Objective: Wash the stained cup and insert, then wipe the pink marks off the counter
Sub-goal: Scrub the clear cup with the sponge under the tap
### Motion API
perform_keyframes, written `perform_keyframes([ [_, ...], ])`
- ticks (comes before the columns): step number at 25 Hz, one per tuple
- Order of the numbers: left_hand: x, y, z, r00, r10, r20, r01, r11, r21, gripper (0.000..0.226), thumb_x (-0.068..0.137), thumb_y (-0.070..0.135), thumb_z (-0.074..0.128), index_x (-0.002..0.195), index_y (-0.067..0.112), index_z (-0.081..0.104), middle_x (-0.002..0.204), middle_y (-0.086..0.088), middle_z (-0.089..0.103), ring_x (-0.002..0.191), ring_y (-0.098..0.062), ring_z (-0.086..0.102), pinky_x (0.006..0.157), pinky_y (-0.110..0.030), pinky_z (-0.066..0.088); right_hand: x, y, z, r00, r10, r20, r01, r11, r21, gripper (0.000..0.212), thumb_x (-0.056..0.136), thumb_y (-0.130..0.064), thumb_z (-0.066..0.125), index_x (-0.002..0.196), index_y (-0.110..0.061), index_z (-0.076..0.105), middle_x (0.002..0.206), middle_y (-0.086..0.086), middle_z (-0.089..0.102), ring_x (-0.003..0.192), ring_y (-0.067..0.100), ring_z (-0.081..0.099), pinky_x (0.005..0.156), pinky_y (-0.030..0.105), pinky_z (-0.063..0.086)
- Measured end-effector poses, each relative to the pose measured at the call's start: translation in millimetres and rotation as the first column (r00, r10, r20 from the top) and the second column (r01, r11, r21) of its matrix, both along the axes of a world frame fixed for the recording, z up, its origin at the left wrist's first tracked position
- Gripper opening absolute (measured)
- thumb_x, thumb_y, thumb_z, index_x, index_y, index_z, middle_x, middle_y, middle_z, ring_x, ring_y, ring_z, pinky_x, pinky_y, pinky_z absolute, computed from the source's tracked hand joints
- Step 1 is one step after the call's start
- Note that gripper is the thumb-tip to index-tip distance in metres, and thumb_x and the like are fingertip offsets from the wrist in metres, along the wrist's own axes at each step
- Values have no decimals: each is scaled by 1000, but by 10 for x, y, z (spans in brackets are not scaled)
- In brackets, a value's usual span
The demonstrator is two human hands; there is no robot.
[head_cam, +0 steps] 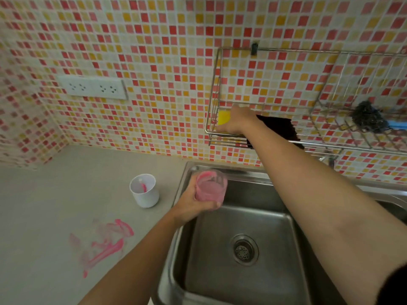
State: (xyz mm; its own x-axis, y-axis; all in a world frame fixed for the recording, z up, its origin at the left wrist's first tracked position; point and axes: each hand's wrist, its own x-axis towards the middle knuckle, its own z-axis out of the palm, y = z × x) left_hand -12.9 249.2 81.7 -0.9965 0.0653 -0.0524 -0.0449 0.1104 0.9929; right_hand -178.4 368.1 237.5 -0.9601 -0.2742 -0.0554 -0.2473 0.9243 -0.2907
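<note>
Fingers (215, 204) of left hand (193, 203) curled round pink-stained cup (211, 187), above left rim of sink (253, 216), open basin below. Right hand (233, 123) in wire rack (224, 139) against yellow sponge (223, 117); fingers hidden, grip not discernible. White insert (144, 190) and pink marks (103, 243) on desk (44, 216), left of cup, apart from both hands.

Yellow sponge (222, 117): right part hidden behind the right grip (234, 122), whose fingertips blur into the wire rack (275, 50), so a hold on the sponge cannot be told. Dark cloth (284, 128) in the rack: partly covered by the forearm, kind unclear; the rack and a blue item (399, 125) beside a dark scrubber (366, 116) are cut off by the right edge. Cup (211, 187): blurred, base hidden in the left grip (196, 203); sink (211, 249) cut off by the bottom edge.
</note>
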Motion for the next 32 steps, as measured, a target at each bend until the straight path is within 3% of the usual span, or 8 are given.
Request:
perform_keyframes([
  [3, 21, -39, 8, 1000, 3, -12, -3, 1000, -1, 77, 67, 7, 82, 122, 43, 40, 121, 8, 51, 110, -11, 56, 82, -25, 55, 4, -107, -13, 997, -69, -15, 68, 996, -58, 95, 82, -41, 65, 149, -12, 4, 138, 15, 43, 119, 33, 49, 81, 34, 46],
  [6, 0, -1, -22, 999, 23, -35, -25, 999, -36, 82, 66, 9, 83, 128, 37, 39, 119, 14, 50, 107, -6, 55, 76, -17, 53, 158, 78, 143, 992, -118, -46, 108, 978, -179, 78, 85, -35, 51, 149, -23, 9, 143, 20, 34, 127, 41, 36, 98, 42, 39],
  [11, -68, 126, -95, 991, 56, -121, -76, 983, -168, 82, 56, 30, 88, 124, 36, 43, 120, 7, 51, 110, -13, 55, 82, -29, 57, 812, 751, 137, 821, 33, -570, -124, 985, -121, 63, 77, -27, 32, 140, -24, 34, 114, 26, 53, 105, 38, 44, 94, 40, 28],
  [13, -85, 136, -100, 987, 86, -132, -108, 979, -174, 81, 55, 30, 89, 121, 37, 43, 118, 9, 53, 109, -12, 56, 84, -30, 56, 1106, 933, -104, 739, 185, -647, -255, 967, -15, 66, 73, -28, 33, 138, -24, 39, 109, 22, 54, 97, 35, 45, 87, 38, 31],
  [18, -112, 336, -106, 987, 62, -150, -90, 978, -188, 78, 57, 21, 89, 118, 33, 43, 113, 16, 53, 106, -6, 56, 77, -18, 53, 1363, 1313, -744, 825, 464, -321, -438, 886, 155, 69, 72, -31, 32, 141, -27, 34, 123, 20, 45, 99, 35, 52, 81, 39, 46],
  [22, -160, 494, -144, 978, 24, -208, -80, 961, -264, 90, 50, 31, 90, 125, 31, 41, 123, 7, 52, 113, -12, 53, 88, -33, 53, 1223, 1390, -890, 773, 593, -227, -537, 801, 263, 69, 70, -31, 38, 138, -24, 38, 128, 23, 42, 109, 39, 48, 91, 45, 43],
  [29, -135, 703, -105, 964, -49, -262, -66, 909, -411, 85, 50, 27, 90, 118, 27, 40, 113, 9, 46, 106, -6, 48, 82, -15, 45, 1139, 1544, -916, 553, 823, -130, -605, 504, 617, 66, 69, -38, 71, 128, -21, 48, 128, 2, 55, 78, 26, 54, 62, 35, 51],
  [32, -125, 747, -155, 973, -83, -215, -24, 892, -451, 83, 50, 30, 89, 117, 23, 39, 114, 5, 53, 103, -11, 56, 79, -24, 54, 1170, 1478, -904, 567, 824, -18, -635, 451, 628, 52, 78, -38, 66, 126, -22, 53, 124, -1, 56, 83, 25, 55, 74, 36, 46],
])
